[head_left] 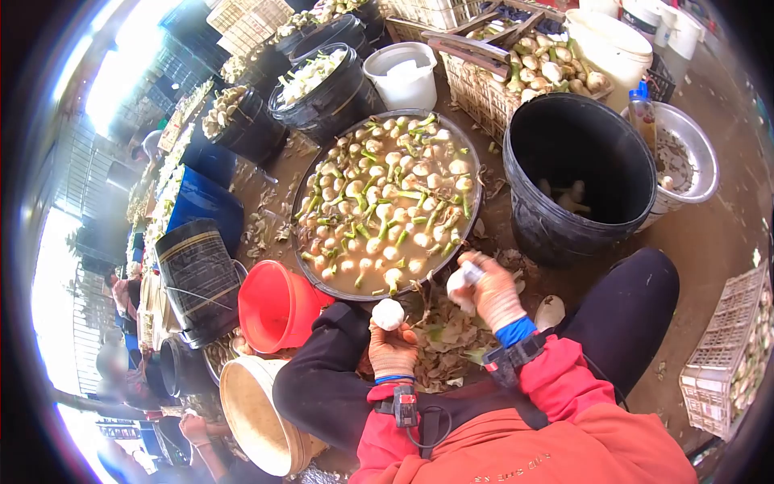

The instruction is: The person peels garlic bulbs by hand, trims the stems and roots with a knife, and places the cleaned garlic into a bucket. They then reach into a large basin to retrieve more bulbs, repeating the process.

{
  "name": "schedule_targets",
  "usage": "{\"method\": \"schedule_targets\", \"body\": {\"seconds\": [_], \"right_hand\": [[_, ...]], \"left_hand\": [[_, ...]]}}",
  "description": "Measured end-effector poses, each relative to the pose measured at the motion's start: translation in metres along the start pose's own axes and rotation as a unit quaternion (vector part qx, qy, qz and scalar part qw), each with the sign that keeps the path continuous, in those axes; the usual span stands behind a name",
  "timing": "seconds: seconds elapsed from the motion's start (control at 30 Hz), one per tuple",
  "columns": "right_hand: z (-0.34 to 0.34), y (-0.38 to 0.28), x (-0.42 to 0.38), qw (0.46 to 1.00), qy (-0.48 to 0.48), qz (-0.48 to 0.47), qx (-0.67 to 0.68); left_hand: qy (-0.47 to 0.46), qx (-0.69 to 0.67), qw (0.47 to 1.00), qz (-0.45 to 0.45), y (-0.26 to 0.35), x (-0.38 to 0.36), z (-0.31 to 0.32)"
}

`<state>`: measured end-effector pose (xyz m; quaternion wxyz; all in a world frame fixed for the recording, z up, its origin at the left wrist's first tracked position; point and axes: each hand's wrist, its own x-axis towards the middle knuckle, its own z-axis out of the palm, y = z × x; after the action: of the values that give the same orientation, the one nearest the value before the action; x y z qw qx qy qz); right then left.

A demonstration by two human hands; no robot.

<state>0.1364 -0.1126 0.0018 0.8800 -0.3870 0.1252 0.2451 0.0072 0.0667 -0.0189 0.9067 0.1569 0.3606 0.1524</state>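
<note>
My left hand (pixel 393 352) is closed round a clean white garlic bulb (pixel 388 315), held up over my lap. To its right, my right hand (pixel 493 295) is curled, with a whitish patch at its fingers; I cannot tell what it grips. Just beyond both hands stands a wide round basin (pixel 301 235) of muddy water, full of floating garlic bulbs (pixel 385 211) with short green stems. Stripped garlic skins (pixel 451 343) lie in a heap on the ground between my legs, below the hands.
A tall black bucket (pixel 528 214) with a few bulbs inside stands right of the basin. A red bucket (pixel 270 310) and a cream bucket (pixel 242 415) are at my left. Crates of bulbs (pixel 476 85) stand behind, another crate (pixel 721 347) far right. Another person's hand (pixel 193 427) shows lower left.
</note>
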Motion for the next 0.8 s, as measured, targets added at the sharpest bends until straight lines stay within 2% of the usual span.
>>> {"method": "schedule_targets", "body": {"seconds": [0.03, 0.1, 0.13, 0.17, 0.2, 0.23, 0.3, 0.33, 0.37, 0.43, 0.47, 0.5, 0.6, 0.63, 0.67, 0.7, 0.73, 0.77, 0.8], "right_hand": [[-0.002, 0.015, 0.001, 0.996, -0.005, 0.014, -0.088], [-0.009, 0.046, 0.002, 0.985, -0.062, 0.130, -0.098], [-0.008, 0.052, 0.000, 0.958, -0.087, 0.113, -0.251], [-0.009, 0.058, -0.003, 0.906, -0.109, 0.092, -0.398], [0.001, 0.061, -0.007, 0.894, -0.145, 0.021, -0.424], [0.005, 0.059, -0.009, 0.893, -0.148, 0.023, -0.424], [0.020, 0.050, -0.017, 0.861, -0.140, 0.095, -0.480], [0.020, 0.058, -0.017, 0.862, -0.159, 0.007, -0.481], [0.017, 0.067, -0.012, 0.863, -0.160, 0.007, -0.478], [0.005, 0.084, -0.001, 0.718, -0.333, 0.124, -0.598], [-0.005, 0.090, -0.001, 0.660, -0.387, 0.090, -0.637], [0.000, 0.085, -0.003, 0.573, -0.412, 0.118, -0.699], [-0.024, 0.098, -0.003, 0.550, -0.401, 0.166, -0.713], [-0.025, 0.095, -0.004, 0.581, -0.355, 0.151, -0.716], [-0.023, 0.091, -0.004, 0.611, -0.307, 0.134, -0.717], [-0.017, 0.083, -0.003, 0.613, -0.305, 0.133, -0.717], [-0.009, 0.071, -0.002, 0.636, -0.260, 0.150, -0.711], [-0.004, 0.066, 0.000, 0.658, -0.215, 0.167, -0.702], [-0.003, 0.067, 0.004, 0.667, -0.192, 0.191, -0.694]], "left_hand": [[0.011, 0.011, 1.000, 0.001, -0.001, -0.001, 0.005], [0.020, 0.021, 1.000, 0.006, 0.001, -0.005, 0.013], [0.039, 0.013, 0.999, 0.003, 0.004, -0.006, 0.017], [0.058, 0.004, 0.998, -0.001, 0.007, -0.007, 0.021], [0.058, 0.003, 0.998, 0.002, 0.011, -0.007, 0.025], [0.060, 0.014, 0.998, 0.000, 0.016, -0.007, 0.028], [0.066, 0.026, 0.997, 0.000, 0.020, -0.011, 0.035], [0.058, 0.056, 0.997, -0.009, 0.019, -0.014, 0.039], [0.048, 0.086, 0.995, -0.019, 0.018, -0.017, 0.044], [0.048, 0.080, 0.995, -0.030, 0.021, -0.016, 0.051], [-0.013, 0.013, 1.000, -0.009, 0.030, -0.013, 0.053], [-0.075, -0.056, 0.996, 0.013, 0.043, -0.010, 0.055], [-0.166, -0.158, 0.948, 0.220, 0.129, 0.012, 0.047], [-0.198, -0.203, 0.918, 0.278, 0.153, 0.016, 0.051], [-0.112, -0.232, 0.909, 0.327, 0.160, 0.009, 0.075], [-0.025, -0.258, 0.891, 0.374, 0.165, 0.003, 0.098], [-0.080, -0.179, 0.912, 0.361, 0.169, 0.015, 0.096], [-0.425, 0.017, 0.878, 0.219, 0.188, 0.051, 0.068], [-0.285, 0.080, 0.928, 0.225, 0.158, 0.050, 0.083]]}}
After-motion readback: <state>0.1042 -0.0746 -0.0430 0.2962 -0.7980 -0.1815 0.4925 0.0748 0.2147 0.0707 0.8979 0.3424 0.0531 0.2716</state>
